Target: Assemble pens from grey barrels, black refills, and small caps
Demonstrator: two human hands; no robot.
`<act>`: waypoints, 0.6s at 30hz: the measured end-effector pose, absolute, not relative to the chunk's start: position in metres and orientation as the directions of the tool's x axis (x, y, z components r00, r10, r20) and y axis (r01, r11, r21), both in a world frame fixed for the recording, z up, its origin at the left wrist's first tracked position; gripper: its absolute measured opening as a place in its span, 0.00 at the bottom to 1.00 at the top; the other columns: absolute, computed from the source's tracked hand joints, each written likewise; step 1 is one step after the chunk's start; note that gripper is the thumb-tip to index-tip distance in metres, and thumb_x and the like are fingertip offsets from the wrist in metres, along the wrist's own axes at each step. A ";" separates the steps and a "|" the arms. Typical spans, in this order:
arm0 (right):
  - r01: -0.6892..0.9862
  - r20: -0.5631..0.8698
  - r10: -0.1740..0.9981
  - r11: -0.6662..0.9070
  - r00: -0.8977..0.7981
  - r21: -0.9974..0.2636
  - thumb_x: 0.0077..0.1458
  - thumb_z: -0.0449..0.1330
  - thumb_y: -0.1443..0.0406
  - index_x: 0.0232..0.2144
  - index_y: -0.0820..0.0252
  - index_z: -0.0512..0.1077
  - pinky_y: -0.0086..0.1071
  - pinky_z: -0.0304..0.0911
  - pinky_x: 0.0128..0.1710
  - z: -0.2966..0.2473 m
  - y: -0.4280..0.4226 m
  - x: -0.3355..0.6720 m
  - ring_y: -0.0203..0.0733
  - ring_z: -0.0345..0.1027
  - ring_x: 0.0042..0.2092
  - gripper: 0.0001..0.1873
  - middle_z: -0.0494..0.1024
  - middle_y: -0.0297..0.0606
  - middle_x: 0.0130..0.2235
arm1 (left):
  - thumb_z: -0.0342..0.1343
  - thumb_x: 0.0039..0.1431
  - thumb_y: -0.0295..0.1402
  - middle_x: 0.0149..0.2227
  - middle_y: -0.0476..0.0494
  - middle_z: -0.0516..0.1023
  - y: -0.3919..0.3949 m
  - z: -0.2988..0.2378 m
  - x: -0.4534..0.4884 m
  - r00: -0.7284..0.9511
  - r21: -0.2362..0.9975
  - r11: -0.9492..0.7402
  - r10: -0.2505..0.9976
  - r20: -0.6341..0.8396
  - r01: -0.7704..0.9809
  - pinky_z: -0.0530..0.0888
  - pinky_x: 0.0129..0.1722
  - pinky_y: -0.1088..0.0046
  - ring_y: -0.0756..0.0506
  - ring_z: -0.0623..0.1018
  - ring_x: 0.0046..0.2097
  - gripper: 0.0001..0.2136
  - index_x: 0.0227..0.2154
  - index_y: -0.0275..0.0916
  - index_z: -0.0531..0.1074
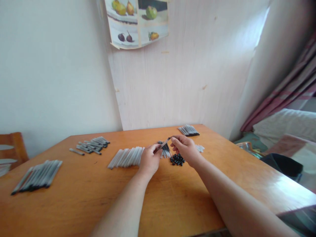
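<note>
My left hand [150,160] is closed around a slim translucent pen [164,144], which slants up to the right. At its dark upper end, the closed thumb and fingers of my right hand [184,148] meet the pen; any small part between them is hidden. Below the right hand lies a heap of small black plugs [177,159]. Behind the pen, partly covered by my hands, is a group of dark-and-clear pen refills [166,152]. Beside my left hand rests a row of whitish pen barrels [126,157]. Small pale parts [200,148] show past my right wrist.
On the wooden table [93,204] lie black-ended pens in a row [40,176] at left, a loose pile [92,144] farther back and another row [189,130] at the back right. A chair [14,149] stands left; a dark bin [282,166] is beyond the right edge.
</note>
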State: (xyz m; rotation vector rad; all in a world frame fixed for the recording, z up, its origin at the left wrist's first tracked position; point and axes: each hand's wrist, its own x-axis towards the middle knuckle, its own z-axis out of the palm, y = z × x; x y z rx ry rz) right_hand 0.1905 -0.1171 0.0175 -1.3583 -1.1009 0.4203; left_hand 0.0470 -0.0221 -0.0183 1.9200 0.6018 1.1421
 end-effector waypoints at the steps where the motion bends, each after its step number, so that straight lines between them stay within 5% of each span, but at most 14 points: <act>1: 0.347 0.380 0.800 0.231 0.465 -0.909 0.55 0.55 0.53 0.37 0.62 0.72 0.27 0.62 0.25 0.017 -0.117 0.190 0.34 0.67 0.27 0.19 0.75 0.37 0.29 | 0.57 0.53 0.32 0.39 0.42 0.80 -0.021 -0.019 0.046 0.474 0.791 -0.610 0.709 0.522 0.041 0.70 0.44 0.68 0.45 0.77 0.41 0.11 0.40 0.42 0.77; 11: 0.360 0.339 0.824 0.179 0.453 -0.916 0.51 0.58 0.57 0.32 0.61 0.72 0.26 0.59 0.24 0.009 -0.111 0.199 0.33 0.65 0.25 0.13 0.76 0.36 0.27 | 0.58 0.51 0.30 0.42 0.40 0.77 -0.014 -0.016 0.039 0.364 0.578 -0.733 0.680 0.636 0.358 0.66 0.53 0.61 0.41 0.73 0.48 0.13 0.41 0.42 0.76; 14: 0.263 0.349 0.776 0.242 0.526 -0.934 0.50 0.59 0.57 0.32 0.61 0.71 0.27 0.58 0.23 0.010 -0.110 0.200 0.33 0.65 0.25 0.13 0.75 0.36 0.27 | 0.59 0.48 0.28 0.50 0.37 0.72 -0.007 -0.020 0.040 0.170 0.733 -0.616 0.787 0.593 0.288 0.65 0.55 0.60 0.40 0.70 0.54 0.21 0.48 0.39 0.71; 18: 0.178 0.340 0.745 0.293 0.574 -0.940 0.50 0.60 0.56 0.32 0.62 0.71 0.26 0.57 0.23 0.011 -0.109 0.200 0.32 0.64 0.25 0.14 0.75 0.36 0.27 | 0.56 0.49 0.25 0.44 0.38 0.75 -0.005 -0.019 0.041 0.112 0.972 -0.202 0.970 0.216 -0.118 0.72 0.45 0.65 0.46 0.76 0.44 0.19 0.46 0.37 0.66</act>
